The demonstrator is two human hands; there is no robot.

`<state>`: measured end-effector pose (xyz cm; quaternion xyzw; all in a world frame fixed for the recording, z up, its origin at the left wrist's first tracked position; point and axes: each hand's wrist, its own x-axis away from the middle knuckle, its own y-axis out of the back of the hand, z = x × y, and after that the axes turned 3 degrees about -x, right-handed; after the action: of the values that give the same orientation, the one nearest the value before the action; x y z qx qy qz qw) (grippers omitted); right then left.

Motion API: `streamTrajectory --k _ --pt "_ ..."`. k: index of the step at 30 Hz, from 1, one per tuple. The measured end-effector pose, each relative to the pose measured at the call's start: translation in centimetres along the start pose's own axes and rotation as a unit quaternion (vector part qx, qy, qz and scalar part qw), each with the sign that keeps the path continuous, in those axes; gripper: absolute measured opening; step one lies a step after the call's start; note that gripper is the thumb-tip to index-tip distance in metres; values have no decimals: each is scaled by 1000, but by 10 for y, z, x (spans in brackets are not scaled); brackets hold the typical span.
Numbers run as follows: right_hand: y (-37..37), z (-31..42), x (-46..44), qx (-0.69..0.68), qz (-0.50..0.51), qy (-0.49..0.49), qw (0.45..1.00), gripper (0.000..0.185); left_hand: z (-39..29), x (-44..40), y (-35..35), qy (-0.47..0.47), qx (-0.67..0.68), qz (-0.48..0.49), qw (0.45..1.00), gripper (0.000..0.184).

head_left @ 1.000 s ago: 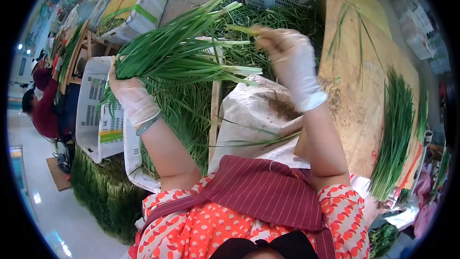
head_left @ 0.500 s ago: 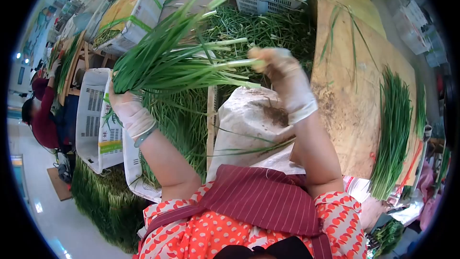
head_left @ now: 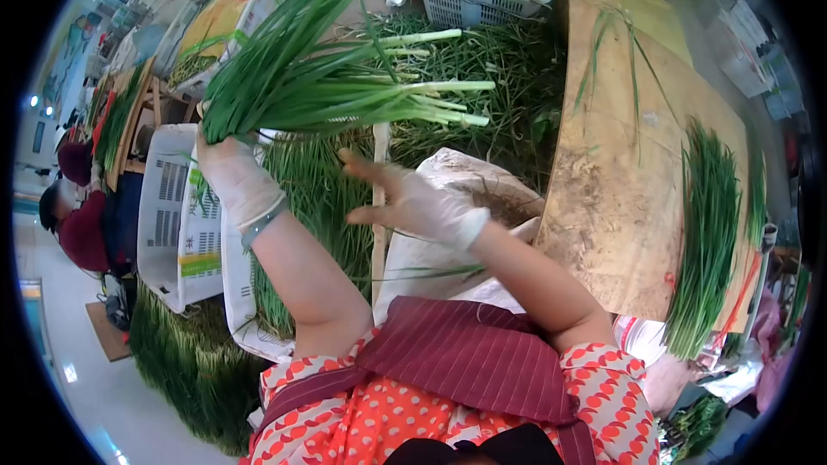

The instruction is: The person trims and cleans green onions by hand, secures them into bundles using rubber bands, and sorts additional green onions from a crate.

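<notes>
My left hand [head_left: 237, 179], in a whitish glove, is closed around the leafy end of a bunch of garlic chives [head_left: 301, 86]. The pale stem ends of the bunch point right, fanned out at uneven lengths. Below those stems, my gloved right hand [head_left: 422, 208] is in the air with fingers apart and nothing in them. It is over the edge of a white sack [head_left: 448, 174], its fingertips toward a crate of chives. More chives [head_left: 319, 207] lie in that crate, under my left forearm.
Loose trimmings [head_left: 482, 77] are heaped ahead, before a white crate [head_left: 482, 4] of greens. On the right, a stained board [head_left: 612, 215] carries a bundle of chives [head_left: 706, 241]. Empty-looking white crates [head_left: 164, 215] stand left. Beyond them sits a person in a dark red top [head_left: 86, 232].
My right hand has left the stem ends and come down and left, its fingers spreading. The bunch stays in my left hand, its stems now extending further right.
</notes>
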<state>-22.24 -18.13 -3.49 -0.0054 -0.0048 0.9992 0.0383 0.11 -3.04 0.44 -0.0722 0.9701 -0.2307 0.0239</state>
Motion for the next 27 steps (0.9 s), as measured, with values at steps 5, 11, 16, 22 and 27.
streamTrajectory --k 5,11,16,22,27 --pt "4 22 0 -73 174 -151 970 39 -8 22 6 -54 -66 16 996 35" --pt "23 -6 14 -59 4 48 997 47 -13 38 4 -79 -52 53 994 43" --pt "-17 9 0 1 32 36 999 46 0 39 4 -85 -122 57 987 40" --pt "15 31 30 -44 67 -34 996 16 5 17 19 -67 -68 91 991 36" --pt "110 6 59 256 -262 37 930 17 4 -26 43 117 181 17 976 28"
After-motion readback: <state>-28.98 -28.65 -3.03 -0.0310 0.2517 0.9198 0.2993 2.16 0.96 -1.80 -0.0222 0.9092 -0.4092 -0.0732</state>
